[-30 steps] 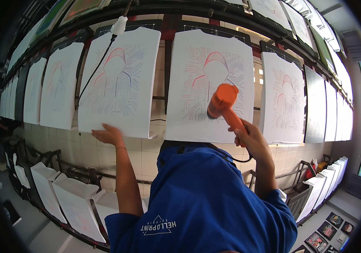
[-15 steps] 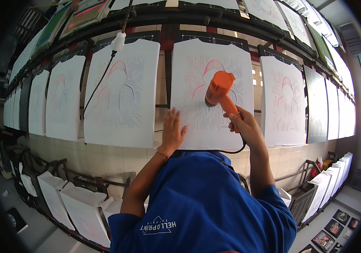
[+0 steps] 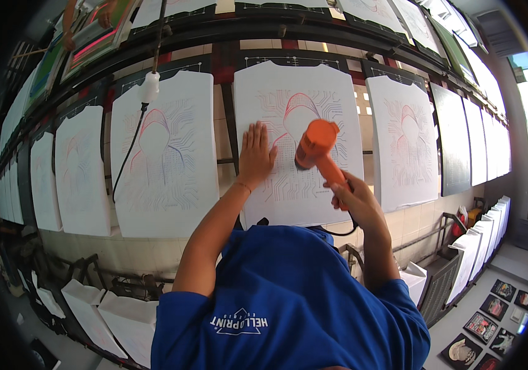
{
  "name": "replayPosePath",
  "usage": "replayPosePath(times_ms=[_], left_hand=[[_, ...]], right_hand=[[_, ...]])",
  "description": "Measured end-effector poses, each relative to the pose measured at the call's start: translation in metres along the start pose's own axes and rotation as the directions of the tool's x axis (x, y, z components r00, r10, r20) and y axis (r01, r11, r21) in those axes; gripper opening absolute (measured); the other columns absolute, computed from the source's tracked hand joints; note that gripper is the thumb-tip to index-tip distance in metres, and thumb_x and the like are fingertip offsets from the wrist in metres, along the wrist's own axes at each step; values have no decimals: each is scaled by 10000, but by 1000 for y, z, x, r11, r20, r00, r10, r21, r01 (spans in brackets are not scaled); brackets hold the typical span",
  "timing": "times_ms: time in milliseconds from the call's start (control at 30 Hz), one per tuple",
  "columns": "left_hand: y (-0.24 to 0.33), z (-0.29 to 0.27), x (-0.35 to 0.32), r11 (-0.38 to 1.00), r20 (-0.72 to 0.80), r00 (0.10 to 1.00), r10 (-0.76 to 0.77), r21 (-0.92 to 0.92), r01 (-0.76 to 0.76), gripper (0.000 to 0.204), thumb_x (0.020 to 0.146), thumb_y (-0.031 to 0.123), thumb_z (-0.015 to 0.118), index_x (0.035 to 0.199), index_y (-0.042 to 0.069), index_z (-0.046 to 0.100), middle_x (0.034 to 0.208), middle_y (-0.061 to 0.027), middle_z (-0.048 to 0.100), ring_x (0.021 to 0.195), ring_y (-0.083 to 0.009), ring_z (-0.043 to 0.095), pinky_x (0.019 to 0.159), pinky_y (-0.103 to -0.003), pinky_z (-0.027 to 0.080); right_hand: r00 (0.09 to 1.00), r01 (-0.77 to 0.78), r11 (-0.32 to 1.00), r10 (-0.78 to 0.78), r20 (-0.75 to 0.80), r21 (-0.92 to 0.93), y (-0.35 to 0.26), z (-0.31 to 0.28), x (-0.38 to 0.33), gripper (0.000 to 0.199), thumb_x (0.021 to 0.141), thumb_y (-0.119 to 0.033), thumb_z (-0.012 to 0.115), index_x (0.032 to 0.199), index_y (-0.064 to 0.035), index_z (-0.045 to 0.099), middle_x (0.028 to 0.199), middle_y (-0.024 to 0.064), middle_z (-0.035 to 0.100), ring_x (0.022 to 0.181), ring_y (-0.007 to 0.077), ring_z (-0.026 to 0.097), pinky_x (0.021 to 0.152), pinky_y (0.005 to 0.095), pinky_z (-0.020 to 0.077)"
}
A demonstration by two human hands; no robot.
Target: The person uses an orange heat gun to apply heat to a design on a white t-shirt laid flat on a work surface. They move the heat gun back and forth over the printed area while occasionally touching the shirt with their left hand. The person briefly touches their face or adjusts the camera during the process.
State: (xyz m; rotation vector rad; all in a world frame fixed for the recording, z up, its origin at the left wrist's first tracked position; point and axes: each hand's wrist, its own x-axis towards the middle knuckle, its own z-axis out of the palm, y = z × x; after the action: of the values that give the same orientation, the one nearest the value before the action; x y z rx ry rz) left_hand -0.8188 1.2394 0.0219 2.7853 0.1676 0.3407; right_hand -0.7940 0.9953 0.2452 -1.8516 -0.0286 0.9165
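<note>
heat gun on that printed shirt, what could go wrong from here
1. The left hand lies flat on the white shirt close beside the nozzle of the orange heat gun, so hot air could catch the fingers.
2. The nozzle sits very near the printed design; lingering on one spot might scorch the fabric or ink.
3. The black cord hangs below the right hand and could snag.
</note>
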Motion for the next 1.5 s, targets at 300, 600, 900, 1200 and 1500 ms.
replayPosePath(times_ms=[300,600,900,1200,1500], left_hand=[[3,1,9,996,84,993,82,-29,-79,648,1008,337,443,1477,-84,295,1560,-250,278,1469,-377,236,1218,-475,159],[11,-13,-38,977,205,959,196,-127,-173,676,982,339,481,1472,-91,301,1560,-252,278,1465,-396,235,1209,-498,168],[6,4,14,984,150,973,176,-64,-168,675,971,326,494,1473,-86,307,1556,-253,285,1467,-387,234,1216,-482,167],[14,-14,-47,934,271,898,346,-190,-302,679,966,334,496,1474,-77,309,1552,-241,298,1463,-388,244,1208,-488,182],[-2,15,66,969,115,963,243,-79,-235,645,986,321,468,1475,-72,316,1562,-231,287,1469,-374,234,1219,-473,154]], right_hand=[[992,73,995,-65,-104,75,-13,9,11,459,957,-202,579,1314,78,517,1026,93,663,695,77,555,635,235,470],[995,-30,995,39,-97,94,7,1,-19,521,952,-198,580,1375,88,476,1045,102,658,698,85,552,630,246,477],[979,83,991,-61,-196,104,-7,-2,5,475,949,-205,589,1321,81,519,1023,95,665,702,83,561,621,232,468],[981,29,990,-1,-195,140,8,-11,-3,419,955,-219,607,1271,52,560,873,38,618,698,77,568,624,229,466],[979,60,986,-27,-204,155,-3,-17,9,489,954,-212,590,1329,90,509,1021,97,653,714,82,561,635,233,470]])
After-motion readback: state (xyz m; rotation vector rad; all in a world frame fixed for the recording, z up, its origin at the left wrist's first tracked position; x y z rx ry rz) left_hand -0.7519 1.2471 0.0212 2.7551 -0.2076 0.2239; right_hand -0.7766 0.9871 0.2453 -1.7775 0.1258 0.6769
